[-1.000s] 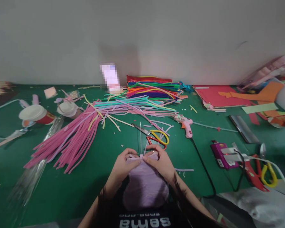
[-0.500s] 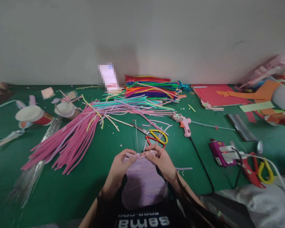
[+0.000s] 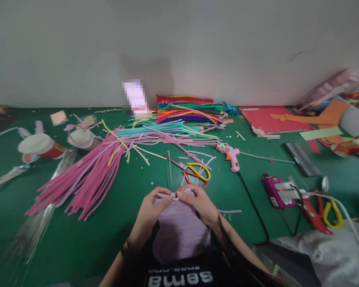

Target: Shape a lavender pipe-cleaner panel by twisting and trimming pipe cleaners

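Note:
A pale purple piece (image 3: 181,231), made of pipe cleaners laid side by side, hangs in front of my dark top. My left hand (image 3: 155,205) pinches its upper left edge between thumb and fingers. At the upper right edge, my right hand (image 3: 197,203) is closed on the same piece, its thumb and fingertips close to the left ones. A thin wire-like stem (image 3: 170,169) sticks up from between the two hands. Just beyond my fingers lie scissors (image 3: 194,171) with yellow and red handles. What exactly my fingertips press is partly hidden.
Pink pipe cleaners (image 3: 86,175) fan out at left; a multicoloured pile (image 3: 188,113) lies behind. A pink glue gun (image 3: 232,157), its black cord, a purple power adapter (image 3: 275,191) and yellow-handled pliers (image 3: 332,215) are at right. A paper cup (image 3: 44,145) lies tipped at far left.
My right fingers have drawn slightly left and curled closer to the left fingertips at the top edge. The thin stem leans a little more to the left.

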`<state>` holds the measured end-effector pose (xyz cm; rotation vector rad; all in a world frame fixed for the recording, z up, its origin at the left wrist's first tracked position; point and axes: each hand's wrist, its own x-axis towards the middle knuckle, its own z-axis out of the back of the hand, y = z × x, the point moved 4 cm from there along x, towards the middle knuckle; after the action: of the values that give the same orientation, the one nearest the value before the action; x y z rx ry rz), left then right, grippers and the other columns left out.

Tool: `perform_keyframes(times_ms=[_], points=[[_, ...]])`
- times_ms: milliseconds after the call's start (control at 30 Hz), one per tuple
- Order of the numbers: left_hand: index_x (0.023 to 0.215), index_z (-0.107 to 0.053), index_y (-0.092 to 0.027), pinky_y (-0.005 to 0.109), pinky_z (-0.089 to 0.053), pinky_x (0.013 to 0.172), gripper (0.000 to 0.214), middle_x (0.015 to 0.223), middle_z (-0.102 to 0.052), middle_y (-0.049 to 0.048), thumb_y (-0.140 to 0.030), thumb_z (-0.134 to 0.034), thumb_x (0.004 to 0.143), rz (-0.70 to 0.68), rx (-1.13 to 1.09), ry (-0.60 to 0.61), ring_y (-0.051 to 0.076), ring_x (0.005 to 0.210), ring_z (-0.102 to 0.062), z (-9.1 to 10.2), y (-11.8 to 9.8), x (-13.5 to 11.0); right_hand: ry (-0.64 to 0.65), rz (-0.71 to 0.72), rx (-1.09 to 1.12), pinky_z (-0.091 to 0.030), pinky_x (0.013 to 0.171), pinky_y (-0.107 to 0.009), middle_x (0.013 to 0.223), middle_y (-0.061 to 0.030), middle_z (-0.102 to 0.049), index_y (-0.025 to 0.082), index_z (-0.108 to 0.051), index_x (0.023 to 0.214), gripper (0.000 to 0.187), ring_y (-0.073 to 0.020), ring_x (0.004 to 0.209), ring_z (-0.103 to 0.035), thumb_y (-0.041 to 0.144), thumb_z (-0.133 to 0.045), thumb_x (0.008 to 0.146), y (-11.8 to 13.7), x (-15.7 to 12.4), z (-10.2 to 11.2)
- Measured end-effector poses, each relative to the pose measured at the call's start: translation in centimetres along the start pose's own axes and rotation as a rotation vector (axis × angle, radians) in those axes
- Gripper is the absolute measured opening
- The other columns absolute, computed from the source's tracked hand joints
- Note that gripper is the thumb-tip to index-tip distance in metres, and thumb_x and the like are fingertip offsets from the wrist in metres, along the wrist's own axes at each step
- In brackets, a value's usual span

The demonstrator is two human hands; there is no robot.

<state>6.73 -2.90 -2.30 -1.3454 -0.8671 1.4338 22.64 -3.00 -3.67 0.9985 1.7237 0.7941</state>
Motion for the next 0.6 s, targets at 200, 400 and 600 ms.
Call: perform_keyframes(times_ms=[200,400,600], points=[[0.082,-0.066,-0.017,0.025,-0.044,0.07,0.021,0.078,-0.067,0.0013,-0.035,-0.069,0.074,0.01,-0.034,0.016,0.016,0.073,-0.058,-0.19,0.07,-0.08,-0.028,-0.134,0.157,-0.036,0.054,-0.02,0.063,0.0028,-0.061,0.015,-0.067,0.072,0.028,-0.0076,0.054,-0.049,0.037,-0.082,0.064,-0.72,0.08,0.18],[0.083,-0.065,-0.017,0.025,-0.043,0.071,0.021,0.078,-0.066,0.0012,-0.035,-0.07,0.073,0.02,-0.053,0.017,0.016,0.073,-0.057,-0.27,0.11,-0.13,0.031,-0.163,0.207,-0.036,0.055,-0.02,0.065,0.0025,-0.062,0.015,-0.066,0.066,0.024,-0.0076,0.056,-0.05,0.032,-0.082,0.064,-0.58,0.21,0.03],[0.083,-0.066,-0.017,0.025,-0.043,0.072,0.021,0.078,-0.066,0.001,-0.035,-0.07,0.073,0.018,-0.029,0.017,0.016,0.073,-0.057,-0.08,-0.05,-0.25,0.05,-0.189,0.153,-0.039,0.058,-0.021,0.066,0.0014,-0.065,0.015,-0.065,0.065,0.027,-0.0087,0.059,-0.054,0.033,-0.085,0.059,-0.25,0.47,-0.05]])
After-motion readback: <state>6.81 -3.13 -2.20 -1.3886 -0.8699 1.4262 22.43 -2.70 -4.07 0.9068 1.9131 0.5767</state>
